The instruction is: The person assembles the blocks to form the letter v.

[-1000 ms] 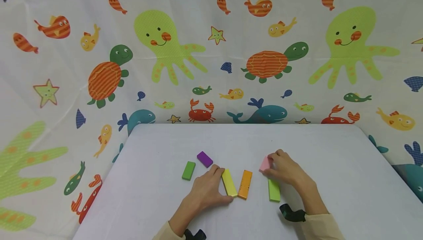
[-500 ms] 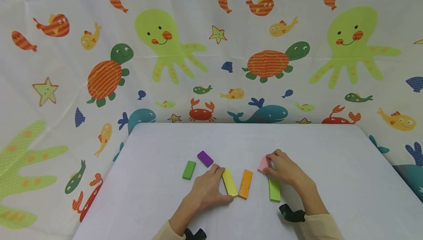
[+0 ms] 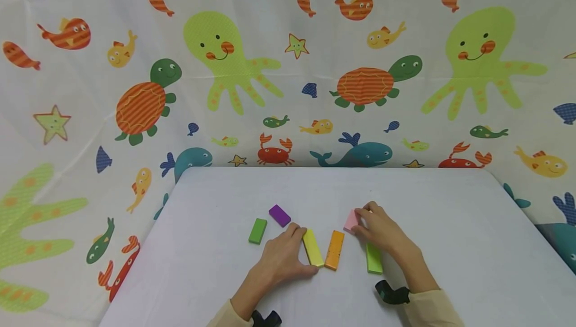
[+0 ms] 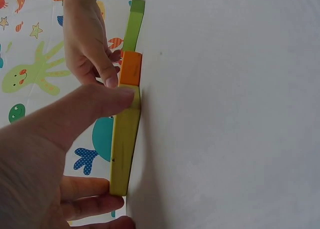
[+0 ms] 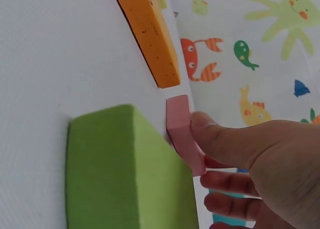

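Note:
My left hand (image 3: 281,256) grips a yellow block (image 3: 313,248) lengthwise, thumb at its near end and fingertips at its far end; the left wrist view shows the thumb (image 4: 117,100) on that end. Just right of it lies an orange block (image 3: 334,250), its near end close to the yellow one. My right hand (image 3: 383,228) pinches a small pink block (image 3: 351,221) between thumb and fingers, partly covering it. In the right wrist view the pink block (image 5: 181,121) is low at the table surface, beyond a light green block (image 5: 107,164).
On the white table (image 3: 216,277), a purple block (image 3: 280,215) and a darker green block (image 3: 257,231) lie left of the yellow one. The light green block sits beneath the right wrist in the head view. Behind the table hangs a sea-animal curtain (image 3: 288,77).
My right hand has slid a little to the left with the pink block, bringing it nearer the orange block. The left hand and the yellow block have stayed put.

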